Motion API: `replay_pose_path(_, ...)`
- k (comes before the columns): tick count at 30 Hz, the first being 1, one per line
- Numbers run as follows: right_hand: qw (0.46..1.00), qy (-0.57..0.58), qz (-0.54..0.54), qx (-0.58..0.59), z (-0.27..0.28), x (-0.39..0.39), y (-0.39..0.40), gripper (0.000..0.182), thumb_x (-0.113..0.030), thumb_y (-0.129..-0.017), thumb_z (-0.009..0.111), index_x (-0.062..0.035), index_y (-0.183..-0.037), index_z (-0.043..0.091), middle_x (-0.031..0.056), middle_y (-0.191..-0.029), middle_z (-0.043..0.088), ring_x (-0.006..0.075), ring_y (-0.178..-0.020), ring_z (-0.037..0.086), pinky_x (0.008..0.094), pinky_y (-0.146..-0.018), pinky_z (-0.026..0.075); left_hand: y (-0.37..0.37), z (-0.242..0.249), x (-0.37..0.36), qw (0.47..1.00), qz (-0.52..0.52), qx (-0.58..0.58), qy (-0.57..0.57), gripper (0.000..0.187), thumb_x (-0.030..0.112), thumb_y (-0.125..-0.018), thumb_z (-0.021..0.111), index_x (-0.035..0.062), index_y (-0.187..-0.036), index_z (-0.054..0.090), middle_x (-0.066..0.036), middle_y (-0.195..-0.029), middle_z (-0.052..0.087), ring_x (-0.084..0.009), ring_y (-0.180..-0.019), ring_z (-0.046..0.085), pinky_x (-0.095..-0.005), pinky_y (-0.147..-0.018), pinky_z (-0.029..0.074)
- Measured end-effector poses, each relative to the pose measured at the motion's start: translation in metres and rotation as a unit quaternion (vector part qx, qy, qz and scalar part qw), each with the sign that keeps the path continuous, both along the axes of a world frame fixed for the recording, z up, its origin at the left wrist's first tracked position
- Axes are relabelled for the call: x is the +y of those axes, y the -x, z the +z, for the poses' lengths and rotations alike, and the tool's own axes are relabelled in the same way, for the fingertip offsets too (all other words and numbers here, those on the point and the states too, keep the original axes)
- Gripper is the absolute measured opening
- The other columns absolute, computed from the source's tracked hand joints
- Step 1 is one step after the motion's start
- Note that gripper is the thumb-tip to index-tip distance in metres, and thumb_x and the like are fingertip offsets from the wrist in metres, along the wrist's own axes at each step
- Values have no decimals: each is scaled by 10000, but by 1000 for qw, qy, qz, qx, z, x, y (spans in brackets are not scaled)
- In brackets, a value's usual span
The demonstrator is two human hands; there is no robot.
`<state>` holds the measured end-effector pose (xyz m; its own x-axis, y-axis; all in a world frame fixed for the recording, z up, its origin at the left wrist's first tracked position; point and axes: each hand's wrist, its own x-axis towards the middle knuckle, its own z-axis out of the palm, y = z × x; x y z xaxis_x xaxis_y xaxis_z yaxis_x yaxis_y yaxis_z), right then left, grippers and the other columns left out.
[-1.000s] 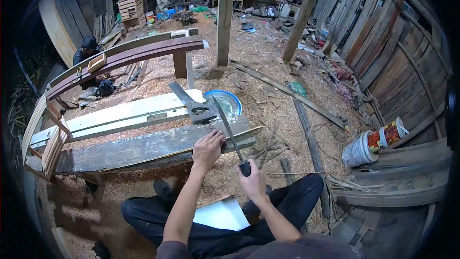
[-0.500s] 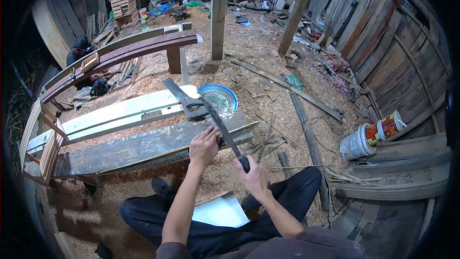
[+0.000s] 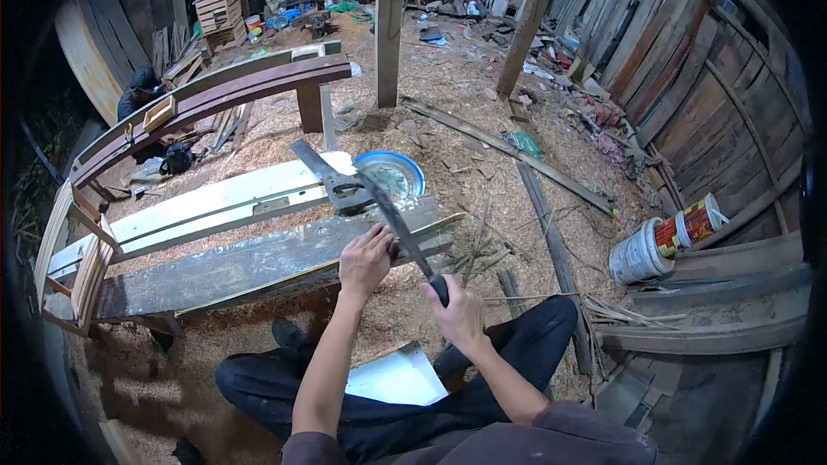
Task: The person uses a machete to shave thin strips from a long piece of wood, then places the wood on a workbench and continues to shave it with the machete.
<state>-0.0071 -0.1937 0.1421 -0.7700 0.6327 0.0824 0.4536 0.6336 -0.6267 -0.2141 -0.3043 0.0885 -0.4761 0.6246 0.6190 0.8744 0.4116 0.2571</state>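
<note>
Head view, right hand: my right hand (image 3: 459, 314) is closed around the long blade's (image 3: 392, 215) dark handle.
Blade: it slants up across the grey plank (image 3: 250, 263), tip near the blue basin (image 3: 396, 174).
Left hand: my left hand (image 3: 366, 260) presses fingers on the plank's edge, touching the blade.

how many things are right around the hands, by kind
Hands: 2, left hand on the dark plank, right hand gripping the machete
Blades: 1, the machete
Planks: 2, dark plank and white plank
Basins: 1, blue basin
Buckets: 1, white bucket
Total: 7
</note>
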Motion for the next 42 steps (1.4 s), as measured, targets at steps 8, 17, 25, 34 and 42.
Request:
replay_pose_path(8, 997, -66, -2, -39, -24, 38, 7, 500, -562, -1050, 571, -72, -1019, 664, 213, -720, 712, 429, -671, 719, 553, -623, 529, 2, -2, 4, 1000, 9, 8, -16, 134, 185, -980, 710, 108, -1072, 769, -41, -1219, 786, -195, -1208, 721, -368, -932, 597)
replay_pose_path(17, 996, -49, 54, 49, -11, 6, -9, 440, -512, -1029, 627, -90, -1145, 677, 208, -742, 718, 430, -679, 722, 531, -610, 537, -5, -3, -3, 999, 2, 5, 32, 133, 164, -960, 720, 101, -1068, 763, -66, -1194, 792, -219, -1194, 730, -371, -928, 605)
replay_pose_path(25, 998, -52, 6, 24, -11, 11, -8, 475, -548, -1044, 588, -89, -1119, 683, 173, -749, 731, 379, -631, 728, 499, -589, 534, -6, -8, 6, 999, 3, 39, -28, 167, 140, -953, 724, 92, -1107, 768, -50, -1190, 795, -207, -1166, 742, -348, -930, 597)
replay_pose_path(34, 998, -69, -5, -8, -27, 27, -5, 515, -559, -1036, 586, -70, -1165, 688, 194, -762, 737, 409, -639, 717, 489, -592, 542, -5, -13, 10, 997, 21, 65, -30, 131, 170, -945, 738, 86, -1040, 772, -51, -1157, 800, -206, -1129, 755, -353, -896, 598)
replay_pose_path(42, 997, -56, -18, 56, -31, 33, -14, 429, -514, -1019, 642, -94, -1082, 698, 201, -740, 718, 440, -671, 714, 535, -605, 534, -8, -11, 7, 998, 14, 60, -28, 119, 128, -932, 725, 105, -1038, 776, -53, -1150, 801, -208, -1127, 756, -357, -881, 603)
